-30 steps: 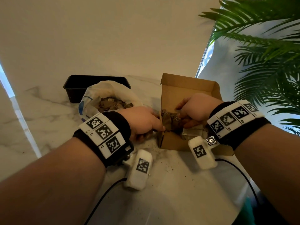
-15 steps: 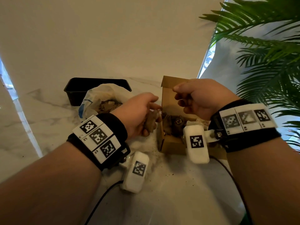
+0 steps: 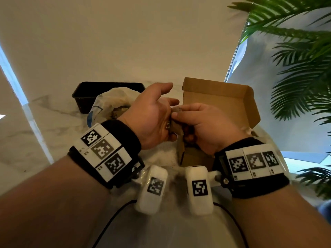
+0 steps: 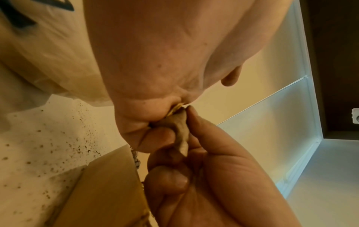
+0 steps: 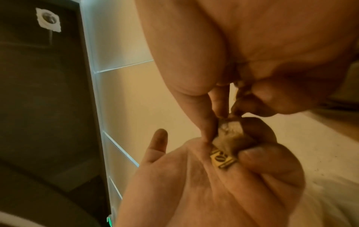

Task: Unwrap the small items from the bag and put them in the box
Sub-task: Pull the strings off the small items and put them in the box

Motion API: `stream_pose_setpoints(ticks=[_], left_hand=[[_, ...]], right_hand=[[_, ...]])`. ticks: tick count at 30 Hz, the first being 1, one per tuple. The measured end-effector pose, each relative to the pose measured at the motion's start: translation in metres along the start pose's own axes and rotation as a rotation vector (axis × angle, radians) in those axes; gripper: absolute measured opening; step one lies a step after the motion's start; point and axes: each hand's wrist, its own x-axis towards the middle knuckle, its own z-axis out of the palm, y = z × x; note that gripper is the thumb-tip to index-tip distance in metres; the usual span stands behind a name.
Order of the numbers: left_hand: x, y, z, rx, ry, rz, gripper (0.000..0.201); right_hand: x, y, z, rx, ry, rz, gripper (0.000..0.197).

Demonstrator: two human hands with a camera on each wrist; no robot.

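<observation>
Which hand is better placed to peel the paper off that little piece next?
Probably the right hand: its thumb and fingertips already pinch the paper wrapper, while the left hand grips the small brass item steady beside the open box.

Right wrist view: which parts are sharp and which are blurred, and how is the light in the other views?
Right wrist: the square tile is fairly sharp, the palm edges blurred. Left wrist: warm yellow cast, wrapper soft. Head: wide-angle bending, bright window strips, hands dim.

A home interior: marble-look tabletop (image 3: pixel 44 122), potted palm fronds (image 3: pixel 295 68), plain cream wall (image 3: pixel 125 42) by a bright window.
</observation>
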Motion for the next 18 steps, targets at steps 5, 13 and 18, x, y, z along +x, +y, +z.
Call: stream_pose_setpoints(ticks=[5,13,18], left_hand=[[0.0028,-0.0023,-0.0029,0.087,0.047,0.018,0.056],[0.0048,-0.0077,-0.0044,0.32,0.184,0.082,0.011],[0.0069,-0.0078,-0.0073,0.374,0.205,0.092,0.011]], right_hand=[[-0.0044,-0.002,-0.0047,0.082,0.036,-0.063,0.02],[-0.002,-0.0043,-0.0055,0.195,0.15,-0.138,0.022],[-0.0003,-0.0047,-0.0065,0.268,0.183,-0.18,0.017]])
